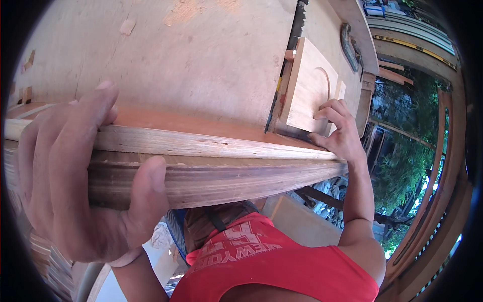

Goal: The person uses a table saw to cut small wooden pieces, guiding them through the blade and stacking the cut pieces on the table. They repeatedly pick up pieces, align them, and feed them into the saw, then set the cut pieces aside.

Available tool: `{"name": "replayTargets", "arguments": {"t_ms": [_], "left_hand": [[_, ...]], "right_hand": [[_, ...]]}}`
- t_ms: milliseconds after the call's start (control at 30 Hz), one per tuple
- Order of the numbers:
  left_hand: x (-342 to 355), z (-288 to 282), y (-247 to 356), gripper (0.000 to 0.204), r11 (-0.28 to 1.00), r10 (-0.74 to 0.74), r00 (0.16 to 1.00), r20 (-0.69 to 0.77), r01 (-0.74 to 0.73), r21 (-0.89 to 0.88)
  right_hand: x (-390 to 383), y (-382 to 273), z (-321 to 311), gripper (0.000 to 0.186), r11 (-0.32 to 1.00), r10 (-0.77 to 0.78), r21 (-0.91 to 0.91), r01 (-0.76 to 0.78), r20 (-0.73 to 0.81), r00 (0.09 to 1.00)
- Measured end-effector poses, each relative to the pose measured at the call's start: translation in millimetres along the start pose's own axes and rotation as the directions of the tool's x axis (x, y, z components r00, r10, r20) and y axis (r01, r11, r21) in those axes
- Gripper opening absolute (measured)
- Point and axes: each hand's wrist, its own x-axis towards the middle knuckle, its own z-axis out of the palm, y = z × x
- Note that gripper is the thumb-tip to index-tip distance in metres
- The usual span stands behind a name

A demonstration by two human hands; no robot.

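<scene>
My left hand (pixel 75 171) is large in the foreground at the left. Its fingers curl over the top of the workbench's front edge (pixel 221 146), and the thumb presses against the darker wood below. Farther right, my right hand (pixel 339 128) grips the near corner of a pale wooden panel (pixel 307 85), fingers bent on its face and thumb low by the bench edge. A curved recess is cut into that panel. Along the panel's left side lies a narrow wood piece (pixel 284 93), next to a long dark strip (pixel 274 103) with a partly jagged edge.
A dark curved-handled tool (pixel 348 48) lies beyond the panel. Wood shavings (pixel 183 11) and a small offcut (pixel 128 26) are on the bench's far part. Small wood blocks (pixel 27 94) sit at the left. Long boards and a yellow level (pixel 412 48) are at the right.
</scene>
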Motion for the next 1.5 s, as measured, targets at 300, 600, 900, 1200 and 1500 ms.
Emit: {"name": "replayTargets", "arguments": {"t_ms": [300, 600, 900, 1200, 1500], "left_hand": [[5.5, -8.6, 12.3, 0.047, 0.996, -0.033, 0.997, 0.073, 0.027, 0.086], [7.5, -4.8, 14.3, 0.05, 0.99, -0.064, 0.998, 0.022, 0.061, 0.129], [5.0, -5.2, 12.3, 0.048, 0.994, -0.031, 1.0, -0.004, 0.032, 0.104], [6.0, -7.8, 13.6, 0.048, 0.991, -0.02, 1.0, 0.023, 0.017, 0.129], [0.1, -10.8, 15.6, 0.045, 0.995, -0.079, 0.997, -0.015, 0.08, 0.064]], "right_hand": [[-3.6, -1.7, -3.8, 0.035, 0.999, 0.034, -0.017, -0.034, 0.012, 0.999], [-6.9, 3.5, -0.2, 0.034, 1.0, 0.007, -0.011, -0.007, -0.012, 1.0], [-7.8, 2.0, -0.8, 0.041, 1.0, 0.022, 0.005, -0.022, 0.0, 1.0], [-10.0, 5.1, 0.4, 0.036, 1.0, -0.005, -0.016, 0.005, -0.032, 0.999], [-7.5, 3.0, 2.9, 0.036, 0.997, -0.05, 0.053, 0.052, -0.037, 0.998]]}}
